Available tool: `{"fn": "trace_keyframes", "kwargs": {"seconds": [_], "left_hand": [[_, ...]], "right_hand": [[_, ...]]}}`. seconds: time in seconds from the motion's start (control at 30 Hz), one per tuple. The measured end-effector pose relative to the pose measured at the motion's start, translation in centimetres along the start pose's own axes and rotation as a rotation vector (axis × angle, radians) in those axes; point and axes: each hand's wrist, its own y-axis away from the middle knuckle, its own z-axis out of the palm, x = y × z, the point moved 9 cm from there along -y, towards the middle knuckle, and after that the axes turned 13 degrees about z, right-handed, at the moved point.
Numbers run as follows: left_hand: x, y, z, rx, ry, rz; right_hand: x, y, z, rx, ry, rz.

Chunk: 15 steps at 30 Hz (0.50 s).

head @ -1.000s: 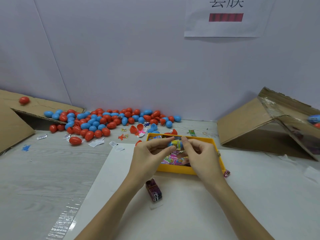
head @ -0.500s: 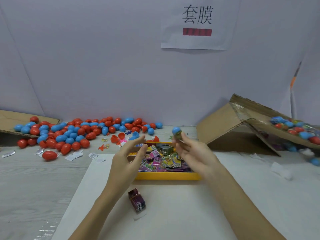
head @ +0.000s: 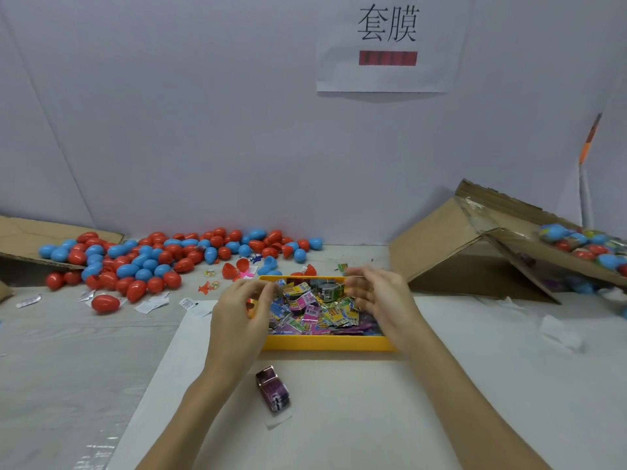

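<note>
A yellow tray (head: 325,344) full of small colourful film sleeves (head: 312,308) sits on a white mat. My left hand (head: 239,317) hovers over the tray's left end with its fingers loosely bent and nothing visibly in them. Over the tray's right end is my right hand (head: 378,296), blurred by motion, with spread fingers and no load. A small purple stack of sleeves (head: 274,392) lies on the mat in front of the tray, between my forearms.
Several loose red and blue plastic eggs (head: 152,257) lie piled at the back left beside a flat cardboard piece (head: 30,237). A tilted cardboard box (head: 454,245) at the right holds wrapped eggs (head: 583,247). Paper scraps (head: 152,305) litter the table. A printed sign (head: 386,42) hangs on the wall.
My right hand held a wrapped blue egg raised over the tray; that egg is gone from it now and the hand has dropped lower. My left hand moved closer to the tray.
</note>
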Motion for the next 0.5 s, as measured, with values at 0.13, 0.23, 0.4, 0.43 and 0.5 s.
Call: {"fn": "trace_keyframes", "kwargs": {"seconds": [0.13,0.23,0.4,0.43,0.5], "left_hand": [[-2.3,-1.8,0.5,-0.062,-0.134,-0.078],[-4.7,-5.4,2.7,-0.179,-0.235,-0.107],[-8.4,-11.6,7.8,-0.432,-0.394,-0.035],[-9.3,-12.4,8.7,-0.494,-0.444,-0.031],[-10.9,-13.3,10.2,-0.606,-0.487,-0.044]], "right_hand": [[0.1,0.6,1.9,0.079,0.376,-0.181],[-0.1,1.1,2.2,0.134,0.52,-0.256],[-0.1,1.6,2.5,0.166,0.614,-0.3],[-0.1,1.6,2.5,0.164,0.623,-0.305],[-0.1,1.6,2.6,0.159,0.635,-0.31]]}}
